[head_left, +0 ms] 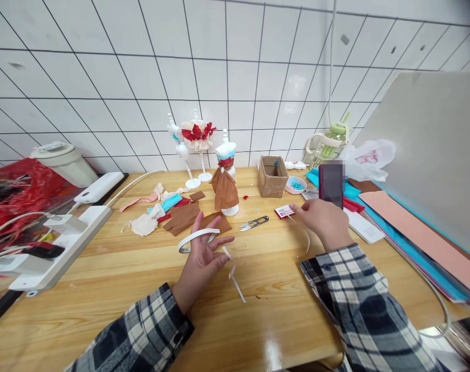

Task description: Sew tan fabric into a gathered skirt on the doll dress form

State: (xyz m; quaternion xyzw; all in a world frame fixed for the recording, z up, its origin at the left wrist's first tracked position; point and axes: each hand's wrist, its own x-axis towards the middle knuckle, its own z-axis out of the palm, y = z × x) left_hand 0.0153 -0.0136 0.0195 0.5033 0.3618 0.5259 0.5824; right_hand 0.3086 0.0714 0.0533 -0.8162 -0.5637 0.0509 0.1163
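Note:
My left hand (pixel 203 256) is over the table with fingers spread, and a narrow roll of white tape (pixel 198 235) is looped on them. At its thumb tip is a thin white strip (pixel 237 284), kinked and trailing downward. My right hand (pixel 323 222) is palm down, thumb and forefinger close together beside a small red-and-white packet (pixel 284 211); its other fingers are hidden. From near that thumb curves a thin white strip or cord (pixel 305 235). Just behind this hand stands a dark phone (pixel 331 183). Between the hands lie thread snips (pixel 254 223).
A small dress form in a brown skirt (pixel 225 191) stands before two other white forms. Fabric scraps (pixel 182 214) lie left, a cardboard box (pixel 272 178) and pink dish (pixel 296 185) at the back. A power strip (pixel 64 248) sits left; coloured sheets (pixel 424 227) and a bottle (pixel 330 142) right.

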